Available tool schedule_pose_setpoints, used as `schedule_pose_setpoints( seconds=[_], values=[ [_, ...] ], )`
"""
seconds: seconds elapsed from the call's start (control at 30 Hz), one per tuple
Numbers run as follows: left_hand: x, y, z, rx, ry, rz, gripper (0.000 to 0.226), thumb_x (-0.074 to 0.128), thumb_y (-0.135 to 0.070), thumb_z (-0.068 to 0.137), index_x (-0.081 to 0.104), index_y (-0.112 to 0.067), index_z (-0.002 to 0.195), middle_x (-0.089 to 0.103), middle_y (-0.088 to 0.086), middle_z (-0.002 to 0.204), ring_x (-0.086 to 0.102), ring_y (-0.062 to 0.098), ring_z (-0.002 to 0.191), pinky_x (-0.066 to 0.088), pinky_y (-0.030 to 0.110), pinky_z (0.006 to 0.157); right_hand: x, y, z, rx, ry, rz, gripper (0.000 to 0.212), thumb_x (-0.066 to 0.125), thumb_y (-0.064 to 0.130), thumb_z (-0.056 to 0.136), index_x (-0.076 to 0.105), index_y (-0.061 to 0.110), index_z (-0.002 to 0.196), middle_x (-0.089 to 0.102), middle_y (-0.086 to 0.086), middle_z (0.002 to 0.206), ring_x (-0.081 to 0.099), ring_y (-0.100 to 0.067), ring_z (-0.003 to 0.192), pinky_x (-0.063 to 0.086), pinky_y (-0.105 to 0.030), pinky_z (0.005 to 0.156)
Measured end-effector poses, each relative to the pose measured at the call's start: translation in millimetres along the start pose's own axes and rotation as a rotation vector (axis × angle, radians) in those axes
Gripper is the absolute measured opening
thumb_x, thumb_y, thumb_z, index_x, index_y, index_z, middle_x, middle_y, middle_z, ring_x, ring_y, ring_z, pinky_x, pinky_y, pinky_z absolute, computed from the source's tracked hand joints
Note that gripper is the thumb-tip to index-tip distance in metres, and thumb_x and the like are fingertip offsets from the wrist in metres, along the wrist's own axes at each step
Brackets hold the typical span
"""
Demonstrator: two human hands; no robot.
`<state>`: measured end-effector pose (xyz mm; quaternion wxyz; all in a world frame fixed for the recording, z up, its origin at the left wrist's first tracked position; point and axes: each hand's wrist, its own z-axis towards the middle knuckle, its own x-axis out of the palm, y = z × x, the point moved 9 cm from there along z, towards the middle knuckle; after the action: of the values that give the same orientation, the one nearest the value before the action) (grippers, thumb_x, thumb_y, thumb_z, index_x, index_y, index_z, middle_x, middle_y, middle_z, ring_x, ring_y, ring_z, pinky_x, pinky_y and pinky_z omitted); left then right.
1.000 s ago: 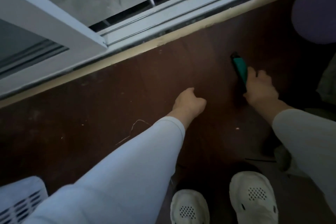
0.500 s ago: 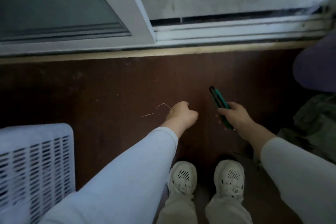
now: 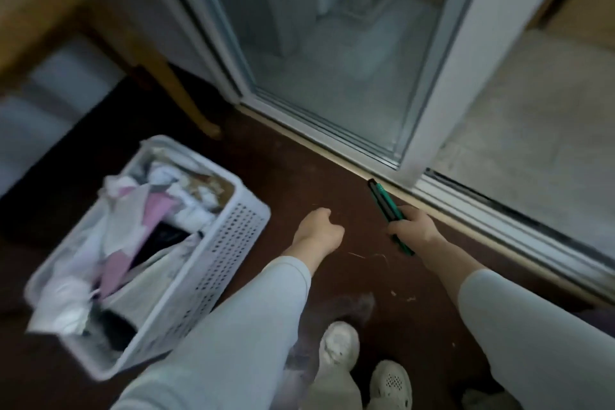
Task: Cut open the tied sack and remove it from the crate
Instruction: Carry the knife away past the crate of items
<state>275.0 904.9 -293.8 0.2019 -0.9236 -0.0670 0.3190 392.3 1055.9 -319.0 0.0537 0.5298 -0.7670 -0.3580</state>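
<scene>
A white perforated plastic crate [image 3: 213, 263] stands on the dark floor at the lower left, filled with crumpled white, pink and dark material; I cannot tell which part is the sack. My left hand [image 3: 319, 230] hangs curled into a loose fist over the floor, just right of the crate, holding nothing. My right hand [image 3: 416, 230] is further right, gripping a green and black utility knife [image 3: 382, 201] that points up and away toward the door sill.
A sliding glass door with a white frame [image 3: 442, 86] and its track [image 3: 499, 210] runs along the right. A wooden furniture leg [image 3: 186, 96] stands behind the crate. My white shoes [image 3: 389, 383] are at the bottom. Thin string scraps [image 3: 357, 255] lie on the floor.
My view has swung left, bringing the whole crate into sight. Both hands keep their pose, the right still holding the knife.
</scene>
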Motion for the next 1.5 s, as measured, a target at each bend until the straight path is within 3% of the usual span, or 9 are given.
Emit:
schedule_pose_setpoints(
  seconds=[0.33, 0.47, 0.6, 0.73, 0.83, 0.93, 1.07, 1.3, 1.5],
  values=[
    [-186.5, 137.0, -179.4, -0.144, -0.23, -0.215, 0.046, 0.049, -0.016, 0.091, 0.045, -0.006, 0.136, 0.048, 0.013, 0.142, 0.045, 0.029, 0.13, 0.035, 0.033, 0.108, 181.5, 150.4, -181.4, -0.101, 0.32, -0.038, 0.052, 0.044, -0.019, 0.077, 0.046, -0.003, 0.126, 0.061, -0.016, 0.087, 0.058, -0.023, 0.072, 0.05, -0.034, 0.057],
    [-265.0, 212.3, -237.0, -0.176, -0.339, -0.307, 0.039, 0.047, -0.014, 0.092, 0.05, -0.002, 0.129, 0.049, 0.016, 0.14, 0.046, 0.03, 0.128, 0.037, 0.032, 0.103, 285.3, 200.8, -253.8, -0.081, 0.541, 0.1, 0.032, 0.04, -0.017, 0.088, 0.047, -0.004, 0.117, 0.056, -0.016, 0.087, 0.059, -0.028, 0.077, 0.051, -0.044, 0.074],
    [-341.5, 304.7, -291.9, -0.257, -0.444, -0.357, 0.008, 0.047, -0.012, 0.089, 0.054, -0.015, 0.085, 0.059, 0.02, 0.117, 0.053, 0.032, 0.121, 0.041, 0.031, 0.094, 381.0, 237.4, -308.2, -0.068, 0.59, 0.027, 0.015, 0.036, 0.004, 0.091, 0.05, -0.001, 0.095, 0.053, -0.014, 0.074, 0.054, -0.025, 0.056, 0.042, -0.028, 0.043],
    [-402.8, 382.0, -341.4, -0.328, -0.544, -0.425, 0.041, 0.046, -0.014, 0.092, 0.05, -0.005, 0.132, 0.054, 0.013, 0.134, 0.051, 0.029, 0.125, 0.041, 0.03, 0.098, 466.1, 275.9, -348.9, -0.167, 0.596, 0.037, 0.031, 0.03, 0.014, 0.095, 0.049, 0.002, 0.117, 0.055, -0.013, 0.073, 0.048, -0.024, 0.052, 0.032, -0.021, 0.039],
    [-436.5, 427.9, -362.0, -0.347, -0.59, -0.453, 0.034, 0.046, -0.014, 0.09, 0.053, -0.009, 0.123, 0.056, 0.011, 0.123, 0.057, 0.025, 0.104, 0.046, 0.029, 0.082, 523.2, 310.4, -375.1, -0.301, 0.612, -0.023, 0.039, 0.032, 0.006, 0.096, 0.049, 0.01, 0.131, 0.053, -0.009, 0.074, 0.046, -0.019, 0.058, 0.033, -0.028, 0.05],
    [-468.3, 465.4, -372.7, -0.39, -0.639, -0.472, 0.053, 0.047, -0.015, 0.094, 0.034, -0.011, 0.145, 0.043, 0.007, 0.146, 0.051, 0.021, 0.121, 0.045, 0.027, 0.09, 574.2, 344.9, -391.8, -0.484, 0.617, -0.181, 0.05, 0.043, 0.004, 0.094, 0.041, 0.018, 0.142, 0.059, -0.003, 0.1, 0.051, -0.015, 0.079, 0.044, -0.028, 0.07],
    [-512.2, 503.4, -371.2, -0.434, -0.709, -0.473, 0.054, 0.047, -0.014, 0.093, 0.033, -0.012, 0.146, 0.041, 0.007, 0.148, 0.044, 0.024, 0.133, 0.04, 0.033, 0.104, 639.1, 384.9, -404.1, -0.739, 0.631, -0.386, 0.057, 0.054, 0.006, 0.092, 0.036, 0.016, 0.145, 0.048, -0.007, 0.137, 0.048, -0.021, 0.12, 0.037, -0.025, 0.091],
    [-577.5, 560.9, -332.6, -0.582, -0.675, -0.388, 0.047, 0.047, -0.018, 0.09, 0.044, -0.011, 0.137, 0.051, 0.009, 0.137, 0.049, 0.029, 0.125, 0.045, 0.04, 0.102, 760.5, 446.8, -373.3, -0.881, 0.507, -0.671, 0.054, 0.06, 0.015, 0.087, 0.042, 0.017, 0.138, 0.051, -0.009, 0.135, 0.049, -0.029, 0.122, 0.042, -0.044, 0.103],
    [-639.0, 605.1, -273.2, -0.653, -0.651, -0.317, 0.039, 0.047, -0.022, 0.089, 0.051, -0.012, 0.126, 0.057, 0.009, 0.127, 0.053, 0.031, 0.114, 0.049, 0.041, 0.094, 859.5, 482.2, -335.7, -0.973, 0.44, -0.87, 0.052, 0.053, 0.02, 0.093, 0.037, 0.014, 0.141, 0.045, -0.01, 0.136, 0.037, -0.031, 0.127, 0.033, -0.039, 0.105]
  ],
)
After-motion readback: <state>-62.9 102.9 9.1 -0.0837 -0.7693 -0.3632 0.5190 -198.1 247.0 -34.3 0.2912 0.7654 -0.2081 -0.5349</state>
